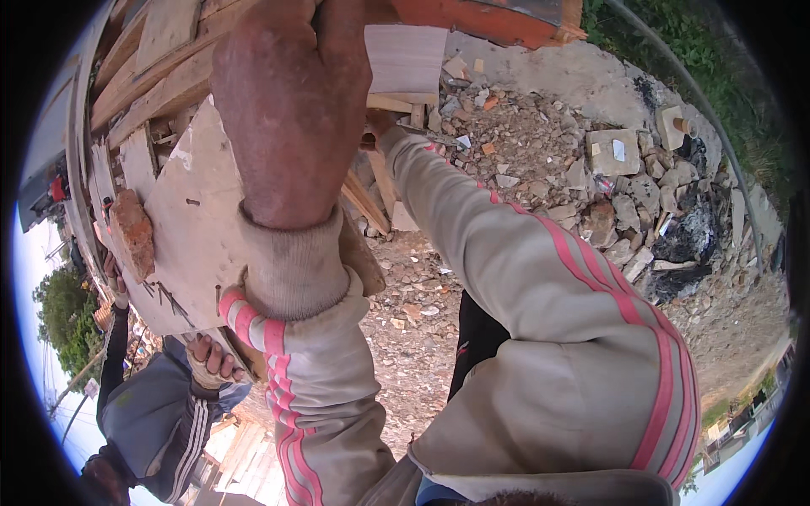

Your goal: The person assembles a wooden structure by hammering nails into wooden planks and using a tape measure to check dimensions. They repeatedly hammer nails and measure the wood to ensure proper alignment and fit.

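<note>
My left hand (295, 110) reaches over a pale wooden board (186, 244); its fingers run out at the top edge, so their grip is hidden. Just past it, at the top, is an orange-red block-like thing (489, 21) with a dark face; whether I hold it does not show. My right hand (381, 123) is lower, beside timber pieces, mostly covered by my left wrist. Its fingers cannot be seen. A broken brick piece (131, 232) and several nails (173, 299) lie on the board.
A co-worker's gloved hand (211, 363) rests at the board's near edge. Stacked planks (160, 76) stand at the upper left. Rubble (523, 152) covers the ground, with burnt black remains (688, 236) at right. A pipe (717, 118) curves past green plants (709, 59).
</note>
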Available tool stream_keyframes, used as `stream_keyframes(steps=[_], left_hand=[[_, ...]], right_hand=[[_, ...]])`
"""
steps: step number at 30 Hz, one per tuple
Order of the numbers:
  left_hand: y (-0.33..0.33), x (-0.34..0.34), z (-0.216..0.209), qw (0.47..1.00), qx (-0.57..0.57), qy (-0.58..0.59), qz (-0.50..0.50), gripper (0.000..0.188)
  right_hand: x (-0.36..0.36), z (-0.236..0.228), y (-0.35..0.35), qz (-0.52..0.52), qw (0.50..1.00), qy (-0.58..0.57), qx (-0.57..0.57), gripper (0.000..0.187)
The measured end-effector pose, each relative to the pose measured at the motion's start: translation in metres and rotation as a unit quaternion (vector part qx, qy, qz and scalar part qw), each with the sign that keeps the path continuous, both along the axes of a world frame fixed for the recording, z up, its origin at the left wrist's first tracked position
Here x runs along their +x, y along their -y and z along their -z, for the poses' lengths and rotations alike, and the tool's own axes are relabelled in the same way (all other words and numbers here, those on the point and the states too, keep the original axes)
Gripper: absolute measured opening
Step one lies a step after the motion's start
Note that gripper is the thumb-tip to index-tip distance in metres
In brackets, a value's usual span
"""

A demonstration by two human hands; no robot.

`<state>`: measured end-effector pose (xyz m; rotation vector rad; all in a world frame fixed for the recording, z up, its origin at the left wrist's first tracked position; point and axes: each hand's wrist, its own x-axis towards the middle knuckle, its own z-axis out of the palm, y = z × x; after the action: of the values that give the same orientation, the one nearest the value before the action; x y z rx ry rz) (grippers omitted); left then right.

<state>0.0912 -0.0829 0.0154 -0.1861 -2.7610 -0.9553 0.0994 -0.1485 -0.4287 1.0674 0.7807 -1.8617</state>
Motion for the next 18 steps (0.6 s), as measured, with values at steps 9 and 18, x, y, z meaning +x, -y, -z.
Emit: stream_keyframes(steps=[9,18], left_hand=[[0.017,-0.004,0.028,0.994,-0.098,-0.027,-0.04,0.03],[0.004,-0.015,0.039,0.965,-0.25,-0.04,-0.065,0.037]], right_hand=[[0.118,0.008,-0.094,0.085,0.995,-0.026,0.038,0.014],[0.28,0.036,-0.356,-0.314,0.942,0.014,0.12,0.036]])
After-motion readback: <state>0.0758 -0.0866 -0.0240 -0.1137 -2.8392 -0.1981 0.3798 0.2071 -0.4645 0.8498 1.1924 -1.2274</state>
